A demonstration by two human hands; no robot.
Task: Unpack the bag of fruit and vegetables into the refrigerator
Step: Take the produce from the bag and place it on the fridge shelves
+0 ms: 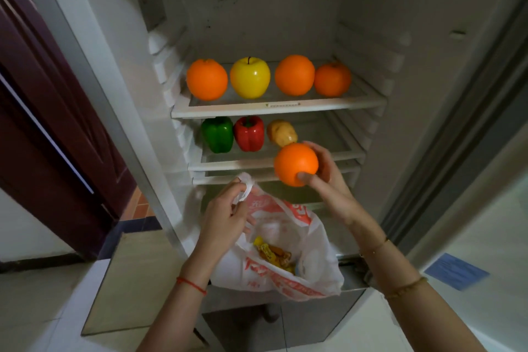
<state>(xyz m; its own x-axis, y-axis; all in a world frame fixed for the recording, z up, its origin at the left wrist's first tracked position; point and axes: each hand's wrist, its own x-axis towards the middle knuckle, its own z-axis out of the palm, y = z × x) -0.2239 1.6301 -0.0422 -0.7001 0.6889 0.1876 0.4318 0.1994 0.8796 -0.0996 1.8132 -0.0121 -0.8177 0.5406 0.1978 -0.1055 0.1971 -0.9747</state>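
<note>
My right hand (328,177) grips an orange (295,163) in front of the middle shelf (328,156) of the open refrigerator. My left hand (228,211) pinches the handle of a white and red plastic bag (288,248), which hangs open below; yellow-brown items show inside it. The upper shelf (280,107) carries three oranges, the leftmost (207,79), and a yellow apple (250,77). On the middle shelf stand a green pepper (217,134), a red pepper (249,133) and a potato (281,132).
A dark red door (51,111) stands at the left, beside the refrigerator's left wall. The refrigerator door's seal (457,111) runs along the right. Below the bag lie a lower compartment and pale floor tiles (43,294). A blue sheet (455,271) lies at the right.
</note>
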